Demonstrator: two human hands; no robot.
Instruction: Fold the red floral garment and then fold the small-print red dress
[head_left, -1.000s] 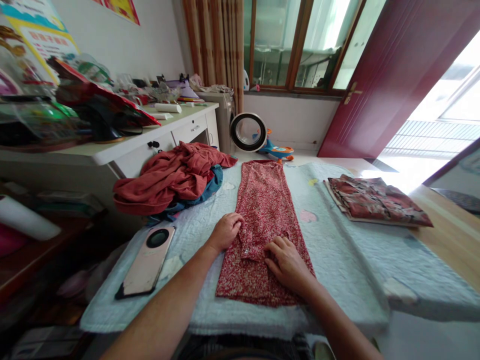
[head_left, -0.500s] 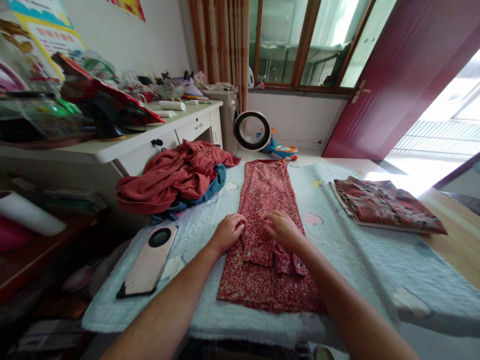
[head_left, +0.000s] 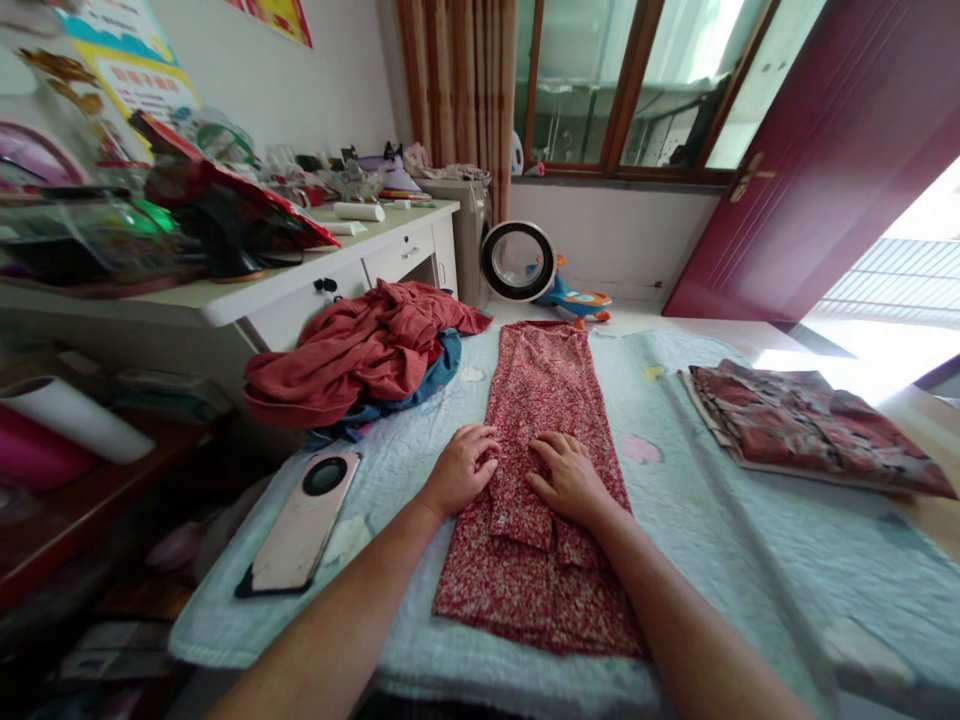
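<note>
A red shirt with a small pale floral pattern (head_left: 547, 385) lies folded into a long strip, its sleeves laid down over the body. On the strip's left edge rests my left hand (head_left: 463, 470), fingers slightly bent and thumb apart from them. My right hand (head_left: 571, 478) lies palm down on the shirt's right half, fingers spread over the folded sleeve. Both hands touch the fabric without gripping it. The cuffs (head_left: 521, 525) show just in front of the hands.
A pale blue quilted cover (head_left: 390, 500) is spread underneath. To the left are a phone (head_left: 304, 525) and a heap of rust-red clothes (head_left: 360, 355). Folded patterned clothing (head_left: 810, 420) lies at right. A cluttered desk (head_left: 300, 275) stands at far left, a washing machine (head_left: 471, 230) behind.
My right hand has flattened onto the shirt, and the sleeve end beneath it lies smoother. My left hand has stayed at the left edge. The view has shifted slightly left.
</note>
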